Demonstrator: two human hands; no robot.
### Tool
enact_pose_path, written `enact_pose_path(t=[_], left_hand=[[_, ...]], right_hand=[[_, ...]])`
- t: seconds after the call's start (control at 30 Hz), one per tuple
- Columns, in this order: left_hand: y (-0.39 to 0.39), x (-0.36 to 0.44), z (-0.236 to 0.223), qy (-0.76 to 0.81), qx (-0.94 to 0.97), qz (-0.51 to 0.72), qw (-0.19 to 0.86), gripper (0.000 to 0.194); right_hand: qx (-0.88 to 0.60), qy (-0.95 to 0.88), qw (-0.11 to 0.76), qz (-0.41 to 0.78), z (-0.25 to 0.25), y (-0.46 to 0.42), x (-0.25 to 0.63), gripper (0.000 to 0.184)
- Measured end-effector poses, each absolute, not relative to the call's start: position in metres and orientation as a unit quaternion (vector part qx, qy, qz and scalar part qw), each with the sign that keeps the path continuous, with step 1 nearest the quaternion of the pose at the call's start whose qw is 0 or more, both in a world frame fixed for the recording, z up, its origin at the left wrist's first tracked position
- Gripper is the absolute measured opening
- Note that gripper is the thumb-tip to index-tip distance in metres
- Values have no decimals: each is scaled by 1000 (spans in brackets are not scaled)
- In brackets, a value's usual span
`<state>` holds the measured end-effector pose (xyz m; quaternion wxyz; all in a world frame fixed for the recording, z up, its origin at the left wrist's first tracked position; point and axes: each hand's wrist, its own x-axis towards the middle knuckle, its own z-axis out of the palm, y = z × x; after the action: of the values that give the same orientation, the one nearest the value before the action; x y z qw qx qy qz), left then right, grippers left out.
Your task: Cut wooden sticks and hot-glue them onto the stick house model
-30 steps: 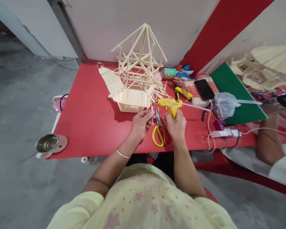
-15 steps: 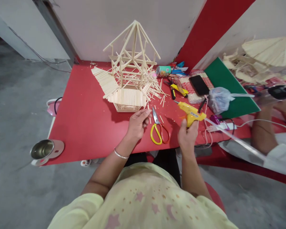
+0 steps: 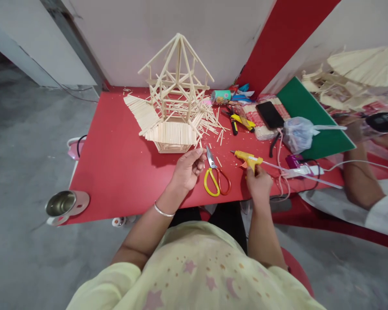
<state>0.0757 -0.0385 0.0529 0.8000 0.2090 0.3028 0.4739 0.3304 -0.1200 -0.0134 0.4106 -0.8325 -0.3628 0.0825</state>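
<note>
My right hand [image 3: 259,183] is closed round the handle of a yellow hot glue gun [image 3: 248,159], low over the table, its nozzle pointing left. A clear glue stick [image 3: 297,170] trails from its back. My left hand [image 3: 188,168] is pinched, thumb against forefinger; anything between the fingertips is too small to make out. Scissors [image 3: 212,163] with one yellow and one red handle loop lie between my hands, blades apart. Beyond my left hand stands a pavilion model [image 3: 176,129] of thin wooden sticks, with an open roof frame and several slatted panels. Loose sticks [image 3: 210,125] are scattered beside it.
On the red table [image 3: 116,172] are pliers [image 3: 233,122], a black phone [image 3: 269,115], a plastic bag [image 3: 298,134], a green board [image 3: 330,137] and a power strip [image 3: 302,172]. A metal pot [image 3: 61,204] stands at the left corner. Another person's arm [image 3: 358,172] is at right.
My right hand has lowered the glue gun toward the table and a little left, and its nozzle sits lower. My left hand stays pinched in nearly the same place.
</note>
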Motion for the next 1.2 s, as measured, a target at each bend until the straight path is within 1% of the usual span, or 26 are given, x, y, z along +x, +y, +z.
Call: enact_pose_path(t=[0.03, 0.07, 0.1, 0.13, 0.17, 0.23, 0.3, 0.4, 0.57, 0.67, 0.77, 0.87, 0.93, 1.0, 1.1, 1.2], left_hand=[[-39, 76, 54, 301, 204, 470, 804, 29], [-39, 76, 56, 300, 201, 466, 808, 29], [-39, 77, 57, 299, 199, 464, 810, 30], [-40, 78, 58, 298, 198, 463, 811, 30], [-40, 79, 59, 296, 198, 463, 812, 31], [-42, 82, 60, 288, 197, 464, 814, 31], [-44, 83, 60, 279, 199, 463, 817, 31], [-46, 82, 58, 280, 205, 460, 817, 28], [-44, 74, 56, 320, 250, 453, 794, 25], [-44, 71, 56, 351, 304, 453, 761, 25], [-47, 72, 56, 372, 356, 487, 706, 23], [-53, 73, 56, 365, 387, 514, 672, 25], [-56, 74, 56, 351, 396, 511, 677, 28], [-54, 75, 54, 336, 382, 493, 706, 30], [-46, 76, 49, 322, 305, 470, 763, 24], [-35, 75, 43, 320, 229, 472, 789, 21]], right_hand=[[-849, -393, 352, 13, -4, -123, 326, 34], [-849, -416, 321, -49, 6, -125, 319, 32], [-832, -441, 323, -93, 17, -127, 309, 30], [-798, -480, 347, -109, 28, -128, 298, 27], [-750, -529, 384, -102, 38, -127, 285, 23], [-665, -609, 424, -86, 55, -120, 259, 18], [-612, -655, 429, -112, 66, -110, 237, 18], [-576, -686, 428, -122, 71, -94, 219, 23], [-559, -709, 421, -85, 69, -80, 218, 18], [-552, -721, 410, -87, 70, -81, 221, 15], [-547, -731, 397, -95, 70, -83, 221, 14], [-549, -717, 417, -102, 68, -86, 217, 15], [-569, -687, 441, -102, 65, -85, 212, 15], [-594, -651, 464, -94, 60, -82, 206, 16], [-614, -611, 495, -69, 55, -73, 196, 18], [-609, -597, 518, -70, 51, -62, 188, 18]])
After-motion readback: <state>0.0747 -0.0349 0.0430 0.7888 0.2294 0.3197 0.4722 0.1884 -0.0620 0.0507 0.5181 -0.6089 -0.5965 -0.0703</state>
